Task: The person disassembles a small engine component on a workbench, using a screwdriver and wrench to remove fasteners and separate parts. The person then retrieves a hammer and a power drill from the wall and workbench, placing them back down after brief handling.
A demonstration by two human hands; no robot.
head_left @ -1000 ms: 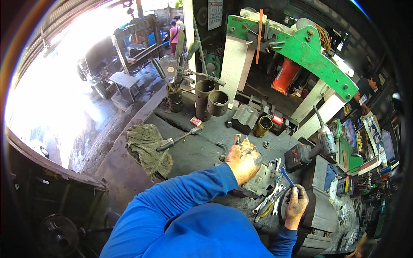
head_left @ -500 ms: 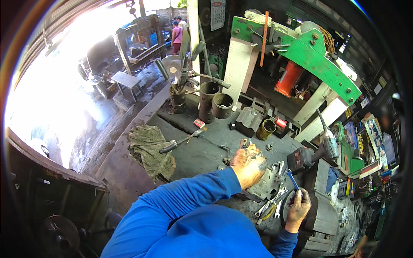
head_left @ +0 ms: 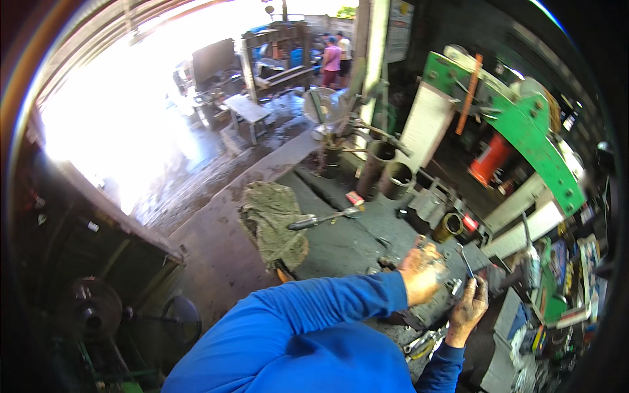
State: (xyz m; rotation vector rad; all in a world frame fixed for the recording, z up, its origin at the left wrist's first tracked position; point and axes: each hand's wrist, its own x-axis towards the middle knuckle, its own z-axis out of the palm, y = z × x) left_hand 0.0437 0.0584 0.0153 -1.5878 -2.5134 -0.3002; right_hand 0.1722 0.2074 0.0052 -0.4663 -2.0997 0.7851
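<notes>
My left hand (head_left: pixel 422 274) is closed, pinching a small metal part (head_left: pixel 421 243) at its fingertips. It hangs over a grey metal housing on the workbench, mostly hidden by the hand and wrist. Just to the right, my right hand (head_left: pixel 468 310) grips a slim wrench (head_left: pixel 466 262) by its lower end, with the head pointing up and away from me. The wrench head is apart from my left hand. Below the hands, several spanners and a yellow-handled tool (head_left: pixel 426 345) lie in a pile.
A rag (head_left: pixel 274 223) and a black-handled tool (head_left: pixel 321 217) lie on the bench's left. Metal cylinders (head_left: pixel 378 162), a red box (head_left: pixel 354 198) and a brass-coloured tin (head_left: pixel 449 227) stand farther back. A green press frame (head_left: pixel 517 121) rises behind; a cordless power tool (head_left: pixel 526 270) is at right.
The view has swung left, so the bench appears farther right. My right hand has come closer to my left and raised the wrench more upright. The left hand keeps its pinch.
</notes>
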